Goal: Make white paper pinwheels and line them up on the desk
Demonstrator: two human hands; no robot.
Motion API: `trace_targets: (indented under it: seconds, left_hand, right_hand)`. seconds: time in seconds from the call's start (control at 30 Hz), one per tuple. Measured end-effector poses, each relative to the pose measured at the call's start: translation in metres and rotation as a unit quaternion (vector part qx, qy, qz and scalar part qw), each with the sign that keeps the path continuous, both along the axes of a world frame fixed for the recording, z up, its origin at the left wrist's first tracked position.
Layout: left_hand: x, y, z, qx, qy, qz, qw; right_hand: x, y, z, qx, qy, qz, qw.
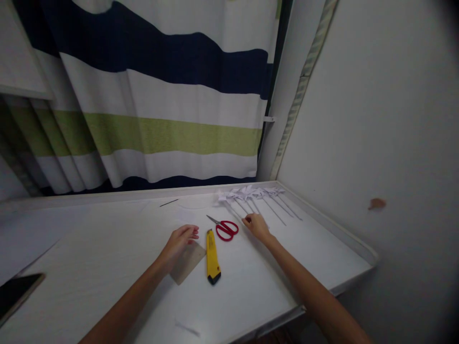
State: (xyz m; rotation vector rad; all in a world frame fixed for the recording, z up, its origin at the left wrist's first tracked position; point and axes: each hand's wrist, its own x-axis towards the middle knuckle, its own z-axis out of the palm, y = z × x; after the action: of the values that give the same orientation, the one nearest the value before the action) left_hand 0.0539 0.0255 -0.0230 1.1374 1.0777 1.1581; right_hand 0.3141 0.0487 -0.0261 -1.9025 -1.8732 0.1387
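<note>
My right hand (256, 225) is on the right side of the table, its thumb and fingers pinched at the lower end of a thin stick topped with folded white paper. Beside it, several more white paper pieces on sticks (247, 192) lie in a row at the back right. My left hand (182, 236) is loosely bent with its fingers apart, and nothing shows in it. Partly under that hand lies a beige card (188, 263). Between my hands are red-handled scissors (226, 230) and a yellow utility knife (212, 258).
The white table (107, 258) has a raised rim along the back and right. A thin dark rod (169, 202) lies near the back. White paper (28, 236) and a dark flat device (17, 294) are at the left. A striped curtain (161, 100) hangs behind; a wall stands right.
</note>
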Motion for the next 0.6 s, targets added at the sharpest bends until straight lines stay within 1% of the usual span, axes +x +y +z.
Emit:
trace_targets:
  seconds: [0.1,0.23,0.4,0.5,0.6]
  left_hand:
    - [-0.006,-0.006,0.001,0.011,0.028,-0.005,1.0]
    - [-0.015,-0.015,0.006,0.003,0.061,-0.009,0.998]
    - [-0.027,-0.021,0.008,-0.002,0.041,-0.009,0.999]
    - [-0.035,-0.021,0.006,0.007,0.054,-0.017,0.998]
    - [-0.041,-0.024,0.007,0.019,0.055,-0.019,0.998]
  right_hand:
    - [0.001,0.013,-0.007,-0.011,-0.02,-0.008,1.0]
    - [-0.002,0.019,-0.015,-0.013,-0.04,-0.018,0.999]
    - [-0.008,0.021,-0.021,-0.011,-0.057,-0.02,0.998]
    - [-0.01,0.025,-0.023,-0.013,-0.065,-0.027,0.997]
    - [-0.012,0.028,-0.023,-0.016,-0.072,-0.035,0.997]
